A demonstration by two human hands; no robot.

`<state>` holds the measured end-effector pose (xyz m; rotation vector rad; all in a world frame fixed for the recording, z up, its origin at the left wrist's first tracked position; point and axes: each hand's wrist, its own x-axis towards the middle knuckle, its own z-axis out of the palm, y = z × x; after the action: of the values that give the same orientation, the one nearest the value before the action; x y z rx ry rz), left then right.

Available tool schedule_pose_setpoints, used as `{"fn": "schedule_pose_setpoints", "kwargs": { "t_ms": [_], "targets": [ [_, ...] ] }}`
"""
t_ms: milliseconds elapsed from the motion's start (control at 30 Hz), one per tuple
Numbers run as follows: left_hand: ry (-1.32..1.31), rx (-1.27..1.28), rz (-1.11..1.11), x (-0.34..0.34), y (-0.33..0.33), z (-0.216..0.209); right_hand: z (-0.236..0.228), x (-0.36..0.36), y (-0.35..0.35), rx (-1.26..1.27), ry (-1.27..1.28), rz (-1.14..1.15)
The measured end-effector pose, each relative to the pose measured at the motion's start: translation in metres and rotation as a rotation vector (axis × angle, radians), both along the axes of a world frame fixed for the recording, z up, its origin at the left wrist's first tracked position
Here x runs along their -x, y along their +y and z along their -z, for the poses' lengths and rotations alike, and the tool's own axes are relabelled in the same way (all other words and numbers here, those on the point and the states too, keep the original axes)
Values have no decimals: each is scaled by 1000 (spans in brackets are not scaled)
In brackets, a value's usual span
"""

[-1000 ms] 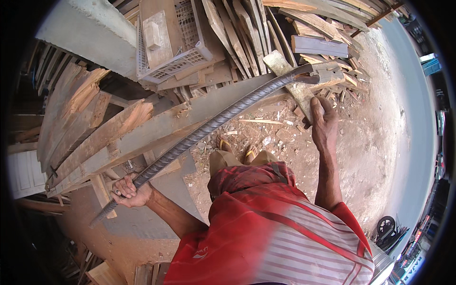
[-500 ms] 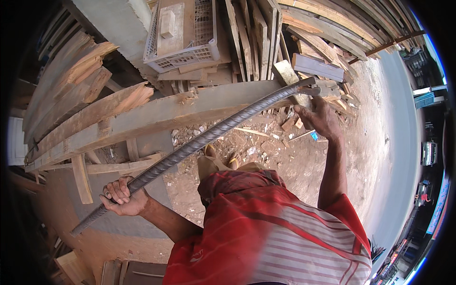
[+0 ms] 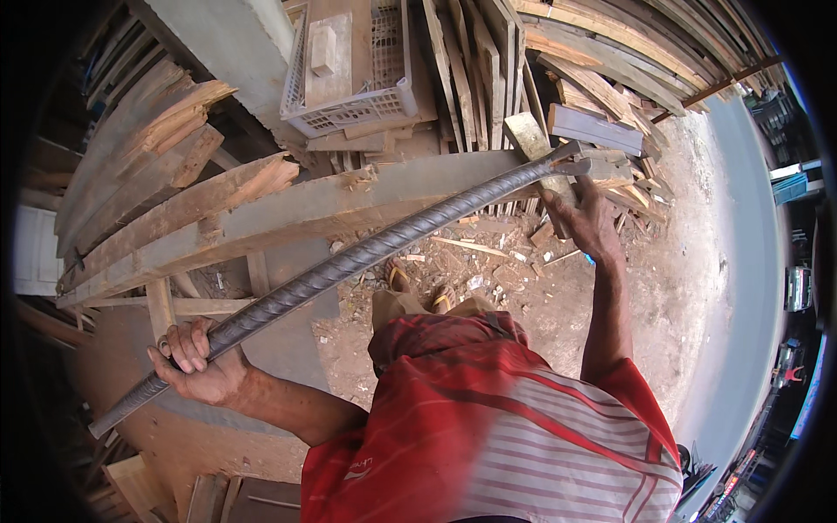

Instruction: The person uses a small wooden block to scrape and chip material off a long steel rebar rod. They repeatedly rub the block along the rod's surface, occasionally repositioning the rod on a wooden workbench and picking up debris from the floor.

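A long ribbed steel pry bar (image 3: 349, 261) slants across the view, from low on the left to its forked claw at the upper right. Near the lower end my left hand (image 3: 202, 359) is wrapped around it. My right hand (image 3: 586, 220) is closed on the near end of a short wooden block (image 3: 527, 137), which lies across a thick timber beam (image 3: 418, 179). The bar's claw end rests over this block, close to my right fingers. Whether those fingers touch the bar too is hard to make out.
A white plastic crate (image 3: 349, 112) holding boards stands beyond the beam. Upright planks (image 3: 462, 78) and stacked lumber (image 3: 602, 65) lie at the far right. Broken timbers (image 3: 166, 131) are piled left. Wood scraps litter the dirt ground (image 3: 488, 270); a road (image 3: 741, 288) runs along the right.
My left hand and the lower end of the pry bar have shifted left. My right hand stays at the block, and the view has turned slightly.
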<state>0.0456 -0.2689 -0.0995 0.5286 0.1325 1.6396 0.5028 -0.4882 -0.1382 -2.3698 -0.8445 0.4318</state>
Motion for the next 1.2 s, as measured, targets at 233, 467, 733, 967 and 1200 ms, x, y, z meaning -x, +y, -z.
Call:
{"fn": "schedule_pose_setpoints", "kwargs": {
  "t_ms": [233,467,733,967,1200],
  "targets": [
    [84,-142,84,-14,14,-64,12,16,-3,-212,173,70],
    [-305,-693,412,-54,46,-111,31,21,-6,-237,128,141],
    [-66,-697,373,-86,63,-158,11,25,-4,-407,322,175],
    [251,-560,378,-45,133,-238,9,27,-5,-317,338,200],
    [449,-470,210,-78,140,-209,2,30,-1,-384,457,163]
  ]
}}
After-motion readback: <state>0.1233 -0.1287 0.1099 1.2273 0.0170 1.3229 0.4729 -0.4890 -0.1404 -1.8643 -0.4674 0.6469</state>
